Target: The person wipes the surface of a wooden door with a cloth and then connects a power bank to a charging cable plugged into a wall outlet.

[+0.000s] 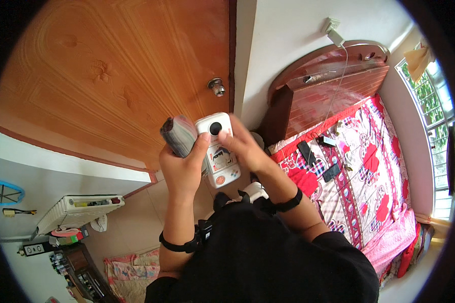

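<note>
My left hand (179,169) is closed around two things: a rolled bundle (181,136) sits in the grip, and the thumb presses on the edge of a white box (220,157). My right hand (247,149) is curled around the box's other side, its thumb just beside the black round spot (216,128) near the top. The backs of those right fingers are blurred and their tips hidden, so I cannot tell how firmly they press. The box is up in front of my chest, tilted, its face toward me and its lower end clear of both thumbs.

The weak point, I judge, is the left hand, since it shares its hold between bundle and box. If I spread those fingers to shift one, the other could slip. The bundle looks soft and sleek, so squeezing it might make it slide out or unroll. The box's smooth, rounded case could also pivot, because both thumbs are set high and the lower end could swing down.

A drop from here would likely meet the tiled floor (136,212), as the bed (361,151) is off to my right, too far over to catch anything. The door (111,60) is close ahead, so a careless outward swing could knock the bundle against its panel or knob (217,87).
</note>
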Tool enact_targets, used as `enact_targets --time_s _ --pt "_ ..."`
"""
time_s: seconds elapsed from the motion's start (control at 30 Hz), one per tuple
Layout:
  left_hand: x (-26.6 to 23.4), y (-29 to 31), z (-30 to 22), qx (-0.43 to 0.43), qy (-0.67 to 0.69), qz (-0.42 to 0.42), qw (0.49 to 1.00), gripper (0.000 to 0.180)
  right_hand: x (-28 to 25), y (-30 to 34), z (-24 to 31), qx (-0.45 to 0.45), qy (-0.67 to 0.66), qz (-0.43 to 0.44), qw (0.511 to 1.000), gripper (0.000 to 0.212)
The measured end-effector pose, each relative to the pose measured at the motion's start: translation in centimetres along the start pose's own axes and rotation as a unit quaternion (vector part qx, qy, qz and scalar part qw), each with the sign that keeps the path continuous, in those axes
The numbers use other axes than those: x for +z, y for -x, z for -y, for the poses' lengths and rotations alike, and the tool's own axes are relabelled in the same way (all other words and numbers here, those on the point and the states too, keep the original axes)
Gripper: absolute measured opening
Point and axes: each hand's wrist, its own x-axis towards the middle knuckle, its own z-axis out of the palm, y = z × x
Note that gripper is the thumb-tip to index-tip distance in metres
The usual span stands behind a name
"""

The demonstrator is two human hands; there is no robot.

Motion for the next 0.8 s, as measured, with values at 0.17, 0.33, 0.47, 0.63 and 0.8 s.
enact_targets --time_s 0.17,0.33,0.47,0.63,0.8 --pt "-2.1 -0.8 1.0 0.035 0.040 -0.010 0.999 0.031 1.3 0.9 0.5 0.020 -0.019 0.087 0.996 0.056" --pt "-3.2 -2.0 0.6 0.009 0.278 0.179 0.944 0.057 0.2 1.0 -0.4 0.016 -0.048 0.070 0.996 0.056" --pt "-1.1 -1.5 0.6 -0.022 0.245 0.188 0.951 0.060 0.0 1.3 0.8 0.011 0.083 0.020 0.996 0.052" --pt "3.8 -1.3 1.0 0.025 -0.122 0.076 0.989 0.067 -1.3 1.5 2.9 -0.044 0.344 0.027 0.937 0.060" --pt "8.7 -2.1 -0.2 -0.063 0.031 0.059 0.996 0.032 -5.1 2.0 5.4 0.019 0.101 0.044 0.994 0.049"
